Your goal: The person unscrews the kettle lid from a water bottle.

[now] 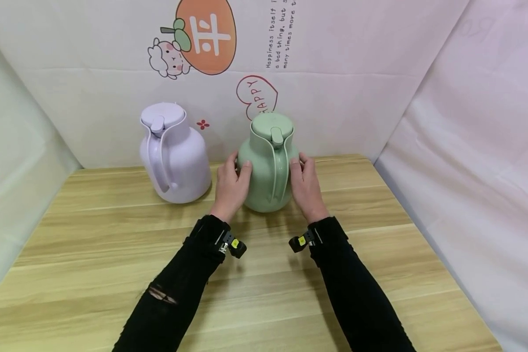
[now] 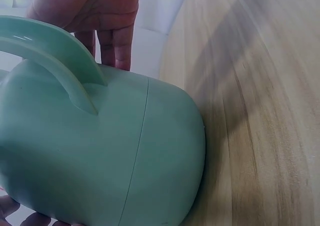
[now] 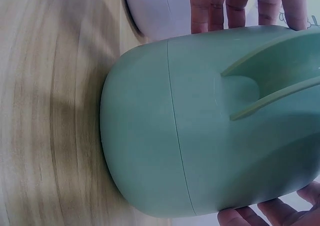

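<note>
Wooden surface (image 1: 92,274): pale plank-grain top that carries both jugs; its smooth face lets a base slide if pushed sideways.
Lilac jug (image 1: 173,154): rounded lilac plastic vacuum jug with lid and handle, standing upright near the green one, on its left; a swing of the green jug leftward could knock it.
Green jug (image 1: 268,164): rounded mint-green plastic vacuum jug, upright on the surface near the back edge, handle toward the person; smooth curved walls give little purchase, so it could slip or tip if lifted with uneven pressure.
Left hand (image 1: 231,183): grip grasping the green jug's left side, fingers curved round the body.
Right hand (image 1: 305,185): grip grasping the right side likewise; neither hand is on the handle, so the hold depends on squeeze alone.
</note>
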{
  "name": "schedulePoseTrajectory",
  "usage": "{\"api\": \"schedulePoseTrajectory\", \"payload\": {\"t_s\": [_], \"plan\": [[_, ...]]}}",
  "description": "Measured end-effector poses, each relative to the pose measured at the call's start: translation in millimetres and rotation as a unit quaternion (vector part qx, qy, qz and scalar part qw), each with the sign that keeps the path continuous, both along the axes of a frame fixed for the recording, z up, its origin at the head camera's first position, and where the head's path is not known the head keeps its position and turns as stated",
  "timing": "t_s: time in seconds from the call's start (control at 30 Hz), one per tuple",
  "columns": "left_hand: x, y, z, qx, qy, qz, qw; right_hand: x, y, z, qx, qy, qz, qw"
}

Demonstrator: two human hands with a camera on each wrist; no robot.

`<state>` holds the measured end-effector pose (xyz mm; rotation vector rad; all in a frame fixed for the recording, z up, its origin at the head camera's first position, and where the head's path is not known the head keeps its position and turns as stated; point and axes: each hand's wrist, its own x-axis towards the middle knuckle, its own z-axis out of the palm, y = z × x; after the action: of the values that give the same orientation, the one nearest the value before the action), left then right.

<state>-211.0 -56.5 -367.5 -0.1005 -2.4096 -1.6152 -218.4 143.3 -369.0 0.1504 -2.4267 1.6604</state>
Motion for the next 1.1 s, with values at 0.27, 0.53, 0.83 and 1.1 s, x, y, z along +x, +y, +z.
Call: {"api": "schedulePoseTrajectory", "payload": {"t_s": [0.27,0.53,0.83,1.1], "plan": [[7.4,-2,-0.7,0.000,0.001,0.000,1.0000,5.0,-1,-1.2,-0.006,0.012,0.012,1.000],[13.5,-5,-3.0,-0.005,0.019,0.004,0.9998,11.4,-1,-3.1,-0.005,0.012,0.020,1.000],[22.1,-6,-2.2,-0.003,0.028,0.004,0.9996,20.2,-4,-0.8,0.004,0.024,0.013,1.000],[31.6,-7,-2.1,-0.008,0.023,0.000,0.9997,25.7,-6,1.0,0.011,0.039,0.012,0.999]]}}
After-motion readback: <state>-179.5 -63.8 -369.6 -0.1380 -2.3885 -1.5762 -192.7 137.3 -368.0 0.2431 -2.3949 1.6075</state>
